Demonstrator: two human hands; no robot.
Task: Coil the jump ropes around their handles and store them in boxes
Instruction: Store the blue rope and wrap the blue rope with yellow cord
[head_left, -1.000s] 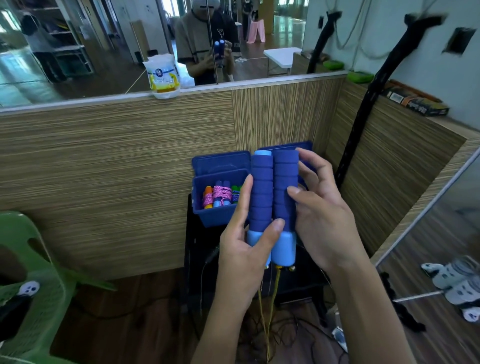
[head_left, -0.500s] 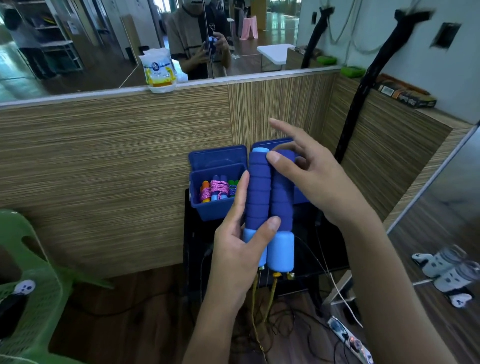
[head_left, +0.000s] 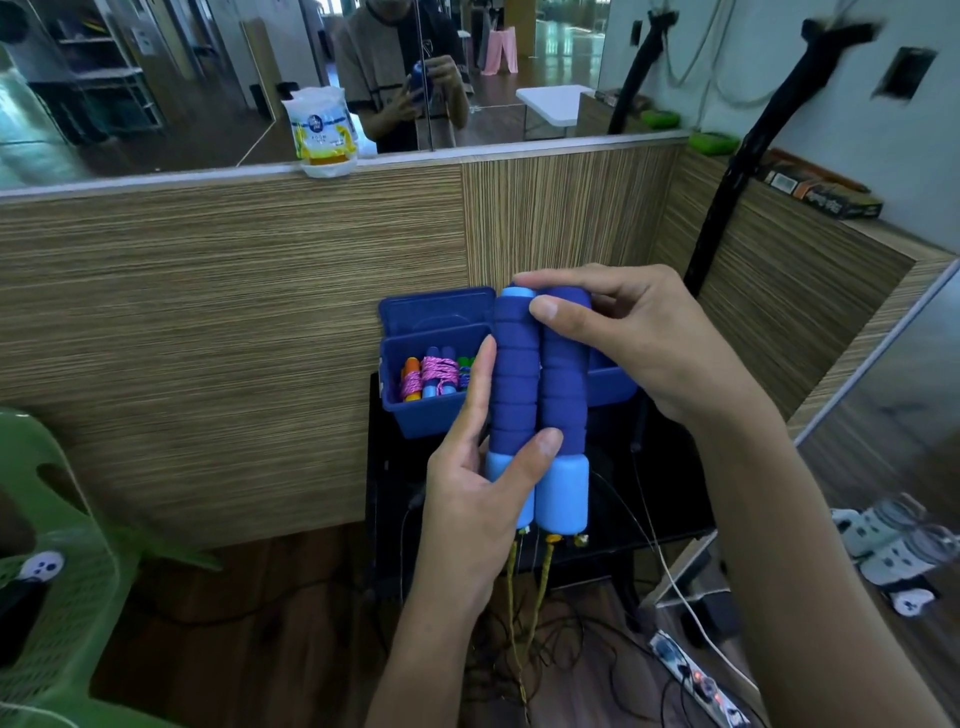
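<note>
Wood-grain partition corner, mirror above. Nearest: left hand gripping the base of two blue jump-rope handles, held upright side by side; right hand pinching their tops. Yellow rope dangles. Behind: open blue box holding coiled ropes.

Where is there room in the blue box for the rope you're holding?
The blue box is crowded on its left with a pink-wrapped rope. Its right part hides behind the blue handles, so I cannot tell. The black stand shows bare top by the right hand.
</note>
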